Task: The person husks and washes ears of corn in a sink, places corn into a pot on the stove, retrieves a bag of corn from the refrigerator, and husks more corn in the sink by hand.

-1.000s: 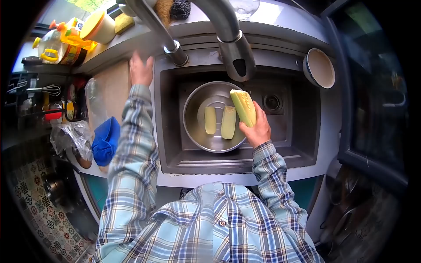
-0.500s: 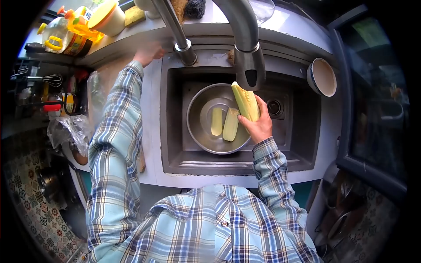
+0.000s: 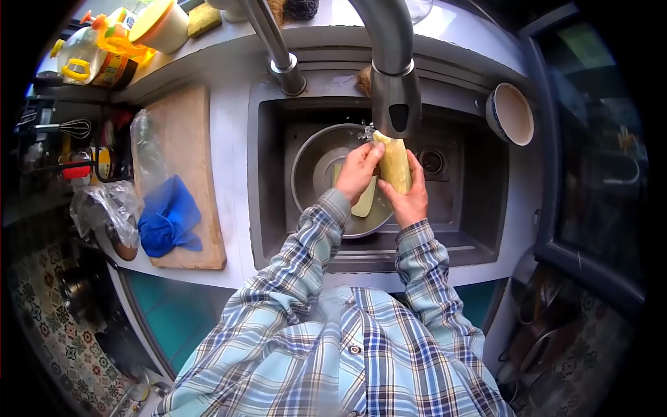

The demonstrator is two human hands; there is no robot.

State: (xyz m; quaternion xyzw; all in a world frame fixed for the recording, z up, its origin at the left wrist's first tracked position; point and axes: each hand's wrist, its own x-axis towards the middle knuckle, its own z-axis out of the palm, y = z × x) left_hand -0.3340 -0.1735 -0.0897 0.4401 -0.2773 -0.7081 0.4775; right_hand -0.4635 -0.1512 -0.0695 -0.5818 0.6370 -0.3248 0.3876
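Observation:
A pale yellow corn cob (image 3: 396,167) is tilted under the faucet head (image 3: 397,101), and water splashes around its upper end. My right hand (image 3: 410,198) wraps its lower part from the right. From the left, my left hand (image 3: 358,170) is closed on its upper part, thumb against the side. Below my hands, a round metal bowl (image 3: 299,182) stands in the dark sink (image 3: 445,240). Pale green-yellow pieces (image 3: 363,201) lie in the bowl, partly hidden by my left hand.
Left of the sink lies a wooden cutting board (image 3: 191,132) with a crumpled blue plastic bag (image 3: 167,219) and clear plastic (image 3: 147,146). A bowl (image 3: 513,115) stands at the sink's right rim. Bottles (image 3: 90,59) and a lidded tub (image 3: 163,26) line the back ledge.
My left hand has come from the counter at the back left to the corn cob. The cob has turned in my right hand, and water now splashes on it.

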